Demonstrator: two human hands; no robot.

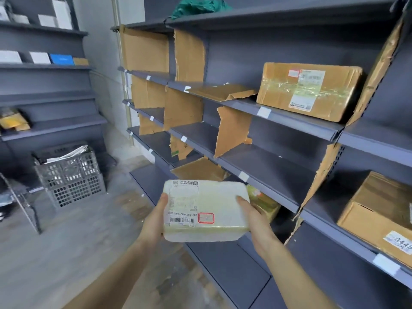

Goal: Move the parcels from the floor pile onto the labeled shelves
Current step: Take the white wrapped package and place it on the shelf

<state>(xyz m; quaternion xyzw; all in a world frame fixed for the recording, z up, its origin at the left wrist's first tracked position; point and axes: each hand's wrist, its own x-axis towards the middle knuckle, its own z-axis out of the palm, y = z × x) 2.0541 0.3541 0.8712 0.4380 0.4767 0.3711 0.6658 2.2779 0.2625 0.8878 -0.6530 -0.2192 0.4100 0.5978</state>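
Note:
A pale, tape-wrapped parcel [206,210] with a shipping label and a red-outlined sticker is held in front of me, above the floor and beside the grey shelving [276,172]. My left hand [156,216] grips its left side, thumb on top. My right hand [252,216] grips its right side, thumb on top. The shelves carry white label tags on their front edges. A taped brown box [308,90] lies on an upper shelf, and another brown box [379,215] sits on a lower shelf at the right.
Torn cardboard dividers [231,130] split the shelves into bays. A yellow-green packet [264,204] lies on the shelf just behind the parcel. A grey plastic crate [71,177] stands on the floor at left, below a second shelf unit [49,123] with small boxes.

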